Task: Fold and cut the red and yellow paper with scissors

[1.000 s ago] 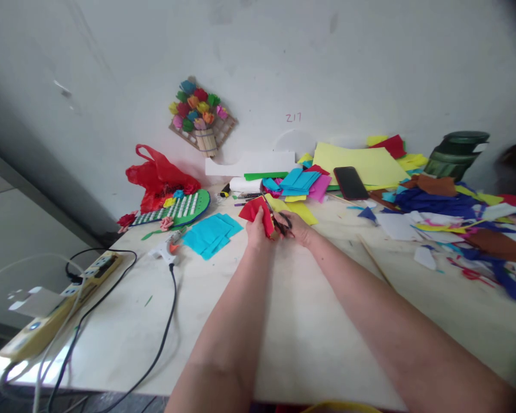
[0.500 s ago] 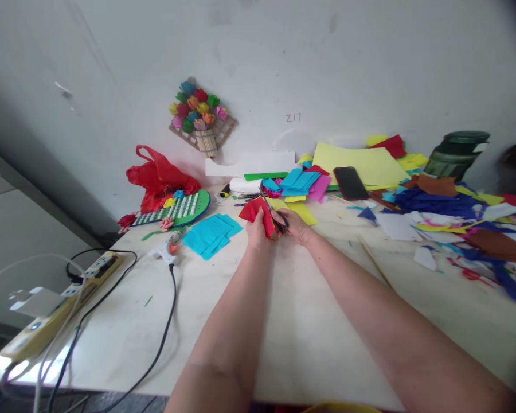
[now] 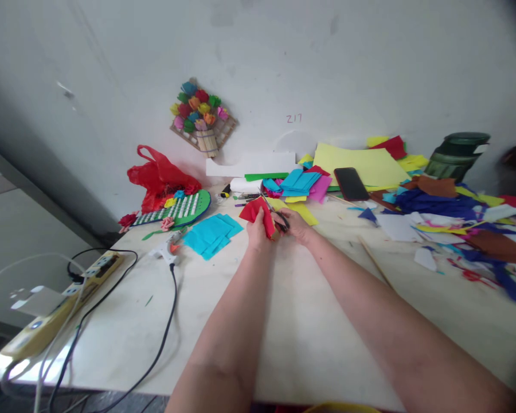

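Red paper (image 3: 264, 213), folded or stacked, is held up over the table in my left hand (image 3: 257, 230), the thumb pressed on its face. My right hand (image 3: 297, 226) grips a pair of dark-handled scissors (image 3: 282, 221), their blades pointing up and left against the red paper. Whether the blades are closed on it I cannot tell. Cut blue paper squares (image 3: 212, 234) lie to the left of my hands. Just behind the scissors lies yellow paper (image 3: 307, 213), with another stack of blue pieces (image 3: 300, 182) farther back.
At left are a glue gun (image 3: 168, 250) with its cord, a power strip (image 3: 69, 304), a green decorated board (image 3: 193, 207) and a red plastic bag (image 3: 161, 180). A phone (image 3: 351, 183), a wooden stick (image 3: 375, 261), paper scraps (image 3: 438, 205) and a dark green bottle (image 3: 458, 158) are at right.
Almost nothing differs. Both hands keep their hold on the red paper and the scissors, and the whole view has shifted very slightly.
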Action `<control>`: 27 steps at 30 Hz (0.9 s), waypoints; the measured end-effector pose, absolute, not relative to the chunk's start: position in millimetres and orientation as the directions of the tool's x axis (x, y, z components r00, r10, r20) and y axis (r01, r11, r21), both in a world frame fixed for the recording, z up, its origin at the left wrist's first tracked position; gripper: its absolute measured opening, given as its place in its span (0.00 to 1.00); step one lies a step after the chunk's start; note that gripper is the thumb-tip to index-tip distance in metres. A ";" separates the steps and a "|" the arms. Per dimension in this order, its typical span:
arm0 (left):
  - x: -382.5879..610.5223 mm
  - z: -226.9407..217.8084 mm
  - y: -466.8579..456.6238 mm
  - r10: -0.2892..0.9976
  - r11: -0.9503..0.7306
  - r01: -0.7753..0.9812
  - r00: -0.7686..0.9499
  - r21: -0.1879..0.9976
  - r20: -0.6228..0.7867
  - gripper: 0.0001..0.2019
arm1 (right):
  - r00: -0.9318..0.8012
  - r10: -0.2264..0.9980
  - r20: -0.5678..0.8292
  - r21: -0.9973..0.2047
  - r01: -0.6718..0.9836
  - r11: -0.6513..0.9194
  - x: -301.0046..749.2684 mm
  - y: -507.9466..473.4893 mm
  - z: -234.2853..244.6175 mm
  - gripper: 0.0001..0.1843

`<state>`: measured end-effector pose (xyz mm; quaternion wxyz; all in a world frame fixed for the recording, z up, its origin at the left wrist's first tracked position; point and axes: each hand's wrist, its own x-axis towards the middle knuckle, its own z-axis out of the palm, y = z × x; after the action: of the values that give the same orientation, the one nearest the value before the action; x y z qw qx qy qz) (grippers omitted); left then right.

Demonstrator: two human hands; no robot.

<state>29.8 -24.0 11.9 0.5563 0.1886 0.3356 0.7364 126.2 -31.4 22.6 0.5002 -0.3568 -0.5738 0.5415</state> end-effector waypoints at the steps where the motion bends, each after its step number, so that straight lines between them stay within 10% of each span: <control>1: 29.5 11.4 -23.3 0.944 -0.151 -0.694 -0.312 0.704 -0.105 0.12 | -0.243 0.952 0.186 -0.980 -0.120 0.161 126.5 -30.7 22.4 0.18; 12: 27.2 11.9 -26.2 0.952 -0.171 -0.690 -0.300 0.703 -0.063 0.13 | -0.160 0.957 0.240 -0.953 0.149 0.264 128.4 -30.2 30.8 0.25; 27: 26.4 17.3 -32.1 0.970 -0.152 -0.680 -0.242 0.717 -0.023 0.14 | -0.306 0.925 0.224 -0.974 -0.098 0.203 130.6 -38.9 39.7 0.17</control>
<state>26.4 -32.1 17.3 0.5707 0.2315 0.3135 0.7228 130.6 -38.9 39.7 0.4809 -0.3400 -0.6086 0.5317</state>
